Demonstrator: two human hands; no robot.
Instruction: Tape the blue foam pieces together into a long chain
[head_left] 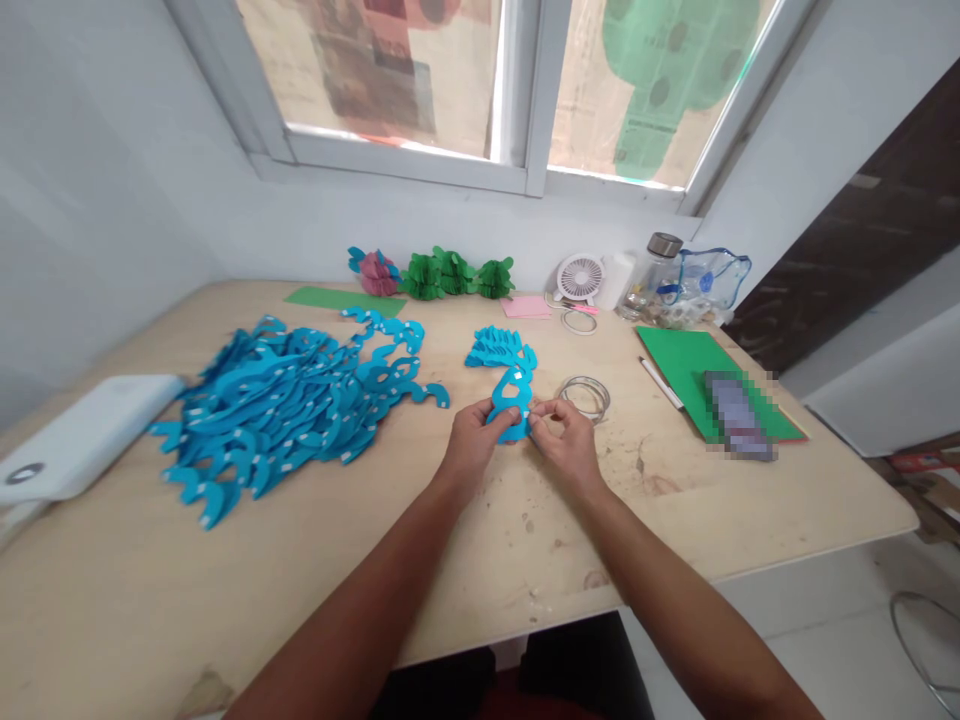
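Observation:
Between my hands is a blue paper cutout (516,388) with curved edges, an opening and small white squares on it. My left hand (478,432) pinches its lower left part, thumb on top. The fingers of my right hand (564,432) are closed at its right edge, by a white square; whether they grip the paper or something small there is hard to make out. Just beyond, touching or close to the cutout, stands a folded row of similar blue paper pieces (496,346). A large heap of blue paper cutouts (292,400) with white squares lies to the left.
Coiled wire rings (585,399) lie right of my hands. Farther right are a green sheet (679,365), a pen (661,383) and a blurred-out item (739,412). A small fan (580,278), a bottle (651,275) and green paper ornaments (454,272) stand along the wall. A white device (90,430) sits left.

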